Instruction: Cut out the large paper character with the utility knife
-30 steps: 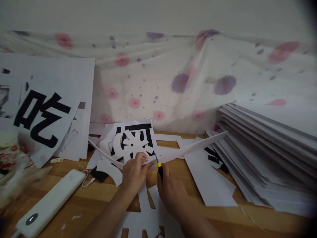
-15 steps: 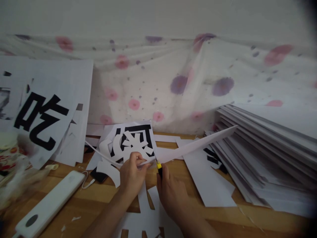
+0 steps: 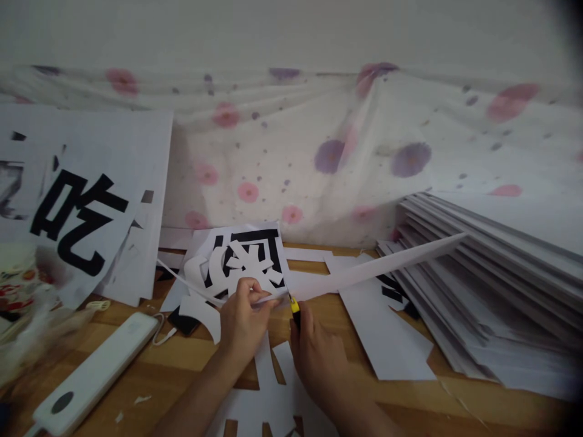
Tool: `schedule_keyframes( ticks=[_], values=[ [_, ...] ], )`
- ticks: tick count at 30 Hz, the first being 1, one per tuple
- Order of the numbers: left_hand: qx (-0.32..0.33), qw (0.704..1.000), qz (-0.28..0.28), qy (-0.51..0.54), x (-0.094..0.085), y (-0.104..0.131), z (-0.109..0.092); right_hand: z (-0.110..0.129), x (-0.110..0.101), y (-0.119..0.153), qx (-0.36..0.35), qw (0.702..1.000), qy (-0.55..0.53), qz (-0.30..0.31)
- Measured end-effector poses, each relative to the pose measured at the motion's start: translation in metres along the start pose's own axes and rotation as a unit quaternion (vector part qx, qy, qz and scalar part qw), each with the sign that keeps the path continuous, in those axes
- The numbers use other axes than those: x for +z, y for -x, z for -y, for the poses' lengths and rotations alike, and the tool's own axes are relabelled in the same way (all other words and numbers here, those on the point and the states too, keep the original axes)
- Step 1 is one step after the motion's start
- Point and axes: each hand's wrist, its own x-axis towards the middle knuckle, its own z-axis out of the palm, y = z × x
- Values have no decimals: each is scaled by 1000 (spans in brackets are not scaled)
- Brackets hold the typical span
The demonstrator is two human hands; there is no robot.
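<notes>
My left hand (image 3: 246, 315) pinches the near edge of a white paper sheet (image 3: 243, 286), thumb and fingers together. In my right hand (image 3: 319, 346) is a yellow-and-black utility knife (image 3: 296, 308), gripped with its tip pointing away from me. Its tip meets the sheet's edge just right of my left fingers. From there a white paper strip (image 3: 382, 267) rises to the right. Beyond my hands lies a printed sheet (image 3: 273, 235) with a bold black character, partly covered by loose white cut-out pieces (image 3: 218, 270).
Stacked white sheets (image 3: 473, 285) fill the right side. A sheet with a black character (image 3: 109, 237) leans at the left. Nearer stand a white power strip (image 3: 98, 370), a black phone-like object (image 3: 183, 320) and a plastic bag (image 3: 31, 340). A cut-out sheet (image 3: 268, 406) lies below my wrists.
My right hand and the knife have shifted slightly right. The strip's free end has swung further right, over the stack. My left hand stays almost in place, still pinching.
</notes>
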Motion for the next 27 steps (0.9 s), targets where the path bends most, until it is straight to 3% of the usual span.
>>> schedule_keyframes(
  ticks=[27],
  values=[
    [-9,998,2,60,-4,3,-7,-7,6,6,-20,999,13,-22]
  ],
)
